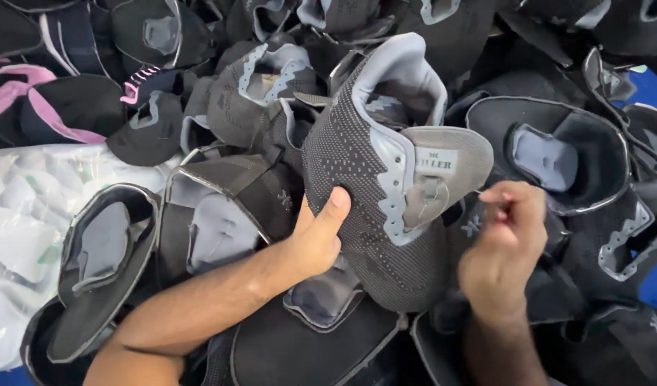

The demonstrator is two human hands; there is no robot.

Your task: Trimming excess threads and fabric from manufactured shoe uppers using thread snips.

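Observation:
My left hand [320,234] grips a dark grey knit shoe upper [357,168] by its side, thumb pressed on the fabric, holding it upright in the middle of the view. The upper has light grey lining and a grey tongue [437,166] with a small label. My right hand [503,239] sits just right of the tongue with fingers pinched together, seemingly on a thin thread end by the tongue's edge; what it pinches is too small to make out.
A deep pile of similar black and grey shoe uppers [557,157] fills the surface all around. Some pink-trimmed pieces [28,93] lie at the far left. A clear plastic bag [21,229] with white contents sits at the left edge.

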